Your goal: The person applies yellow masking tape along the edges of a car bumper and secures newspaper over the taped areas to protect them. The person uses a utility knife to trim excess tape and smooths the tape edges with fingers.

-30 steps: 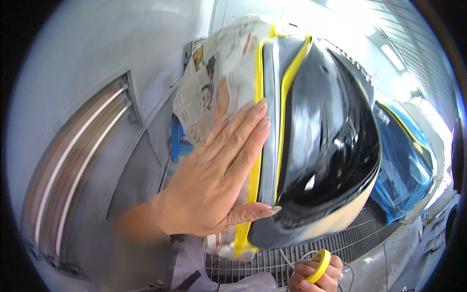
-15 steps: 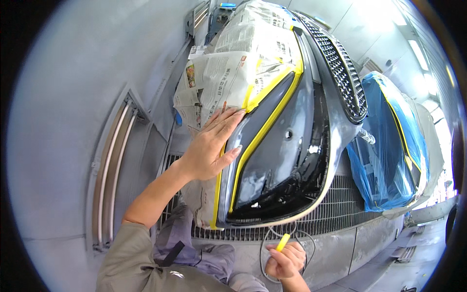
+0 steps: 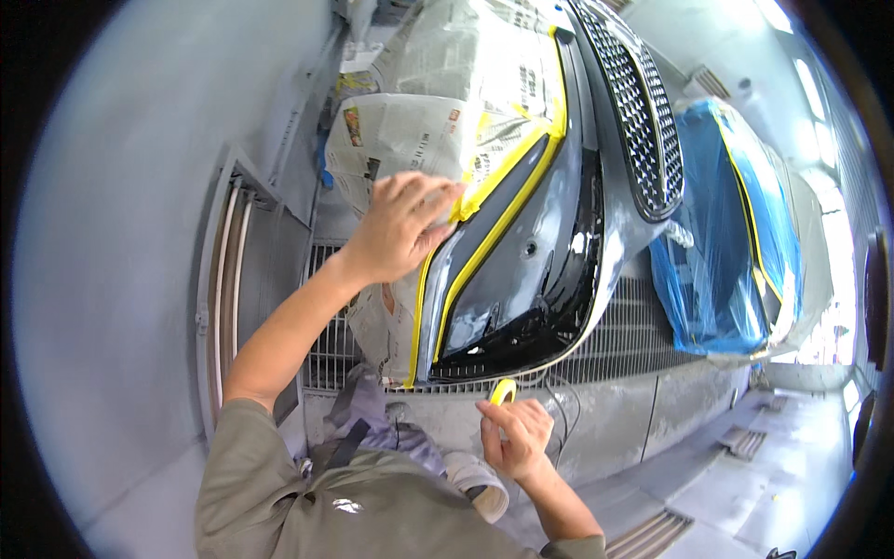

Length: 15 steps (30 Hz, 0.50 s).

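Observation:
In my right hand (image 3: 518,436), pinched between thumb and fingers, is a roll of yellow masking tape (image 3: 504,390), held below the car's front bumper (image 3: 507,307). My left hand (image 3: 408,226) is over the newspaper masking (image 3: 410,135), its bent fingers apart and slightly blurred, beside a bunched corner of yellow tape; I cannot tell whether the fingertips touch it. Yellow tape strips (image 3: 491,244) outline a dark, narrow panel, probably the headlight, and edge the newspaper. Beyond the glossy dark bumper is the mesh grille (image 3: 643,116).
A second car part under blue plastic film (image 3: 694,242) stands to the right. Floor grating (image 3: 633,331) runs beneath the bumper, with a cable (image 3: 566,410) by its near edge. At left, a recessed wall frame (image 3: 216,307) holds long tubes.
My left hand has lifted from lying flat along the taped edge, and its fingers have bent. My right hand has come up and a little left with the tape roll. The view has shifted.

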Each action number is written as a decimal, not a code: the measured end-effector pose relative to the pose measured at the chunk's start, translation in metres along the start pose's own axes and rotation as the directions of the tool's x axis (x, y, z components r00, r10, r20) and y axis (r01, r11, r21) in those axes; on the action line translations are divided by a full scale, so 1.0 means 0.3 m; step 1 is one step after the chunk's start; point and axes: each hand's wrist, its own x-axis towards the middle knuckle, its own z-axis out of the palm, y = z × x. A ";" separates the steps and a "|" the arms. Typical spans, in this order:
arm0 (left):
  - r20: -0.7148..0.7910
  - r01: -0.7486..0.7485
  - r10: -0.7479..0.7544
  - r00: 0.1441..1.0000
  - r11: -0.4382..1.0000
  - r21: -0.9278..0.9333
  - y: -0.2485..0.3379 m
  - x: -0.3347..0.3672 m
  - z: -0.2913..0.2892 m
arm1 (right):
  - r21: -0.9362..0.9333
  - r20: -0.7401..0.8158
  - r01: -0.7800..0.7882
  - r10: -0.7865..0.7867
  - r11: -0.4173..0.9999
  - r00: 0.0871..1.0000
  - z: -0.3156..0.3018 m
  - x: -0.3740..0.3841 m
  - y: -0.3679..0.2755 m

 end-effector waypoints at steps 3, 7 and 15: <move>0.098 -0.111 0.123 0.988 0.986 -0.121 -0.056 0.105 -0.012 | -0.032 -0.033 -0.118 0.117 0.993 0.993 0.008 0.086 -0.009; 0.181 -0.174 0.242 0.953 0.930 -0.324 -0.128 0.201 -0.013 | -0.077 -0.077 -0.217 0.211 0.973 0.974 0.015 0.177 0.032; 0.005 0.103 -0.106 0.994 0.959 -0.266 0.024 0.044 -0.030 | -0.348 -0.100 -0.271 0.251 0.898 0.963 0.047 0.524 0.253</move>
